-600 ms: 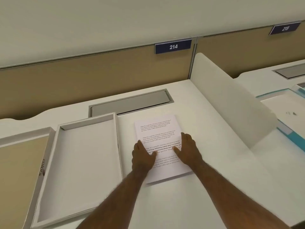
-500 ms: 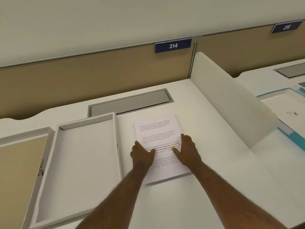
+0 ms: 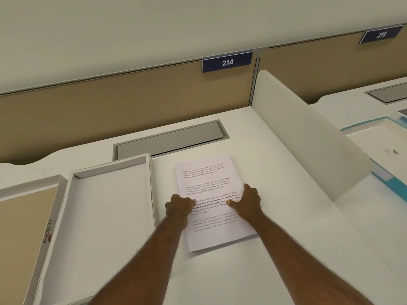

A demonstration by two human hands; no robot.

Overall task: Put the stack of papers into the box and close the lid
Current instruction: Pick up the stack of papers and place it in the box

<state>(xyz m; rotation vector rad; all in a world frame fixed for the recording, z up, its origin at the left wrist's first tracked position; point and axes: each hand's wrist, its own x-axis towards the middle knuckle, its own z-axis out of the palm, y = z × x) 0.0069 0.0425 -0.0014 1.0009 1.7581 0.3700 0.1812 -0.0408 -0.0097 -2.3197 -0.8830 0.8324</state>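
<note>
A stack of printed papers [image 3: 207, 172] lies flat on the white desk, right of centre. My left hand [image 3: 178, 206] is curled around the stack's left edge with the thumb on top. My right hand [image 3: 247, 202] holds the right edge the same way. Just left of the stack stands the white box [image 3: 103, 216], open and with nothing inside. Its lid [image 3: 22, 227], showing a tan face and a white rim, lies at the far left, touching the box.
A grey cable flap [image 3: 169, 139] is set into the desk behind the box and papers. A white divider panel [image 3: 308, 137] rises on the right. Beyond it a teal-edged tray [image 3: 378, 146] sits on the neighbouring desk. A tan partition carries sign 214 [image 3: 227, 62].
Both hands slid outward from the top of the page to its left and right edges, and the fingers curled around the stack. The papers have stayed in place.
</note>
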